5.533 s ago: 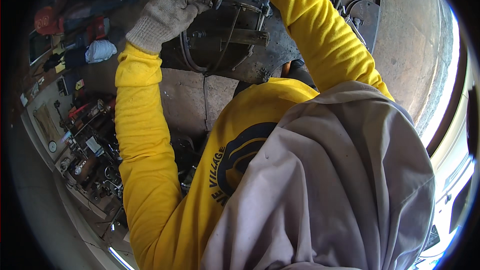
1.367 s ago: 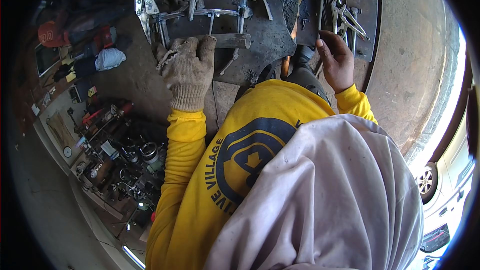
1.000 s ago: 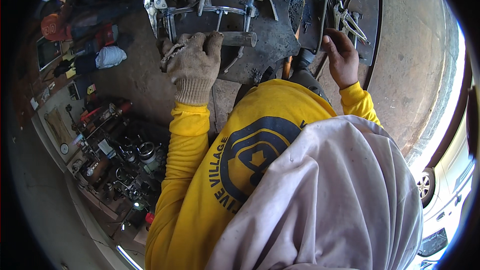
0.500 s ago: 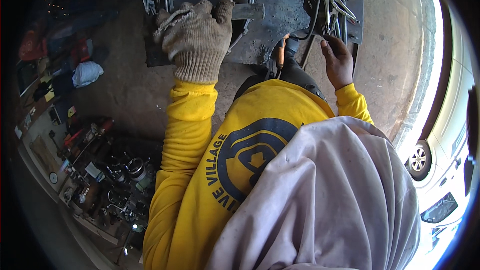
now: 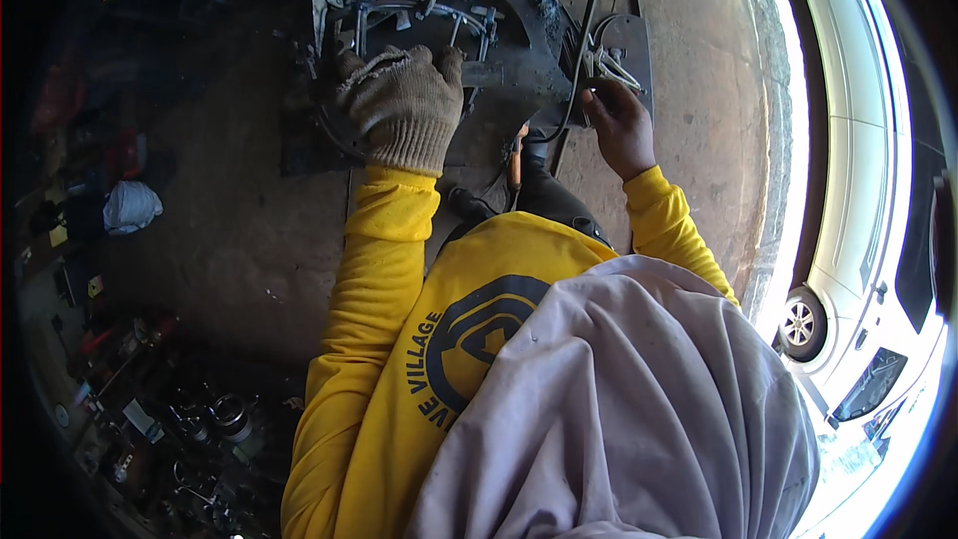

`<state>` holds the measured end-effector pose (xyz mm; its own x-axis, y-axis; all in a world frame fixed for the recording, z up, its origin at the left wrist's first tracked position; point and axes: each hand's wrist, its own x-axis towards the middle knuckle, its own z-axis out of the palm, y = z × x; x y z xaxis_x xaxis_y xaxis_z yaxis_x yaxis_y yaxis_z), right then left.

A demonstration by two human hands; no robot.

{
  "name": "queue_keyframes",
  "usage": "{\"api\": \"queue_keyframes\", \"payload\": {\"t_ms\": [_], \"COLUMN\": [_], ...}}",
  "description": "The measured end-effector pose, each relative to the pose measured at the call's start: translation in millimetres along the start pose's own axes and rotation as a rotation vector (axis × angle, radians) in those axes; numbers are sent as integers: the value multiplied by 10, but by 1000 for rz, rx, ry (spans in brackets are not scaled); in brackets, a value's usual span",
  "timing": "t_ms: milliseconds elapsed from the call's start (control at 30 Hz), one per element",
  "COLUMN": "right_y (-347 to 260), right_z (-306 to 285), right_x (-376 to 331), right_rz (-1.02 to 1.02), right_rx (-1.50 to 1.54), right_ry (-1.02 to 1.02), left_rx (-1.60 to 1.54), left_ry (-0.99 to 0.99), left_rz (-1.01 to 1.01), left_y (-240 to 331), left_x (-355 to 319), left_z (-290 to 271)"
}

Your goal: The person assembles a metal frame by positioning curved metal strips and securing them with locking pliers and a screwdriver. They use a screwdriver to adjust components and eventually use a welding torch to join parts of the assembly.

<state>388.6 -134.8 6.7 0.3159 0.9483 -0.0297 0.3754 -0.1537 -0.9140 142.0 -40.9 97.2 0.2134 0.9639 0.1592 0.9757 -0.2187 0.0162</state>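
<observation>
My left hand [image 5: 407,108], in a knitted tan work glove, is over the near side of a dark metal bench top [image 5: 509,30]. Its fingers are curled; whatever lies inside them is hidden. Beside its thumb a flat grey metal bar [image 5: 484,75] sticks out to the right. Just beyond the glove stands a curved metal frame [image 5: 424,8] with locking clamps [image 5: 324,0] on it. My bare right hand [image 5: 624,130] has its thumb and fingers bent together near locking pliers [image 5: 611,68] and a black cable [image 5: 587,30]. I cannot make out anything between them.
An orange-handled tool [image 5: 517,155] hangs at the bench's near edge, close to my legs. Tools and metal parts [image 5: 225,424] crowd the lower left, and a white bundle [image 5: 132,207] lies farther up. A pale vehicle [image 5: 858,140] is parked at the right.
The view has shifted, showing more of the bench's far side, and the picture is darker. My right hand is nearer the locking pliers. The sparks at far left have mostly faded.
</observation>
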Motion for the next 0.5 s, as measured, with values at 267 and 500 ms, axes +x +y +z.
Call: {"api": "queue_keyframes", "payload": {"t_ms": [267, 500], "right_y": [-371, -604], "right_z": [342, 731], "right_x": [1596, 2357], "right_rz": [-398, -617], "right_rx": [-203, -576], "right_ry": [-242, -495], "left_rx": [147, 106], "left_ry": [54, 31], "left_rz": [-24, -19], "left_y": [-79, -72], "left_x": [-28, -106], "left_z": [199, 53]}}
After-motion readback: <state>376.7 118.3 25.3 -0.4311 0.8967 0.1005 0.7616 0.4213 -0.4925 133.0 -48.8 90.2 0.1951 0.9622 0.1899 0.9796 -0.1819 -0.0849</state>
